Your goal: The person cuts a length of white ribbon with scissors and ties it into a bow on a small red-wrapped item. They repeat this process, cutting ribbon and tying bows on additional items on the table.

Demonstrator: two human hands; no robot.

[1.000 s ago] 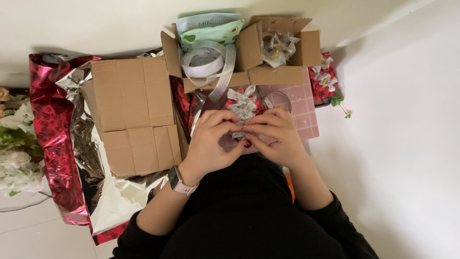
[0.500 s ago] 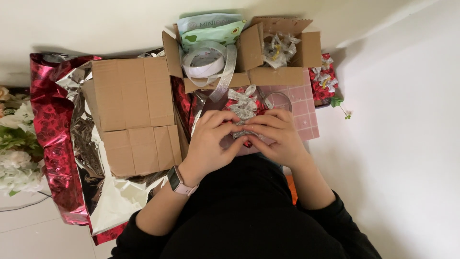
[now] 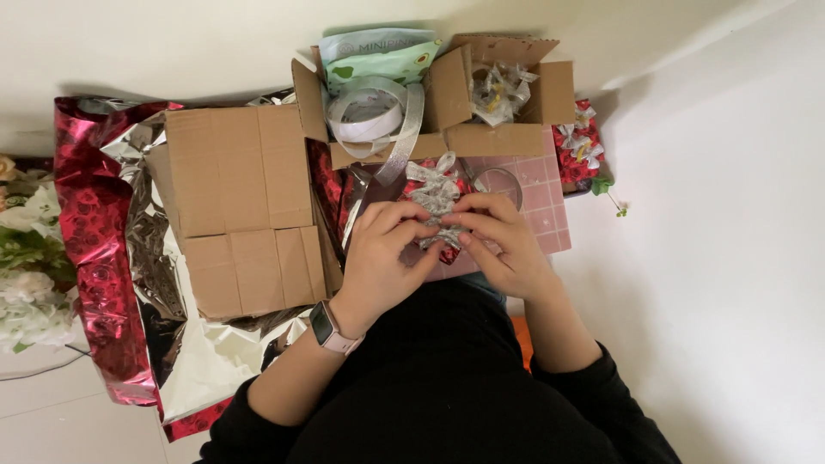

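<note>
Nothing shifted: both hands' fingers point(image 3: 404, 225) still pinch silver bow point(image 3: 436, 193), long axis pointing away.

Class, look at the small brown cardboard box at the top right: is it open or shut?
Open. The small brown cardboard box has its flaps folded outward, and silver ribbon bows show inside.

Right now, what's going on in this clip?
A person seated on the floor works with both hands on a small red gift topped with a silver ribbon bow. The left hand and right hand meet over it, fingers pinching the ribbon. It rests on a pink gridded mat. An open cardboard box with a ribbon roll lies beyond, flattened cardboard on red and silver foil wrap to the left.
</note>
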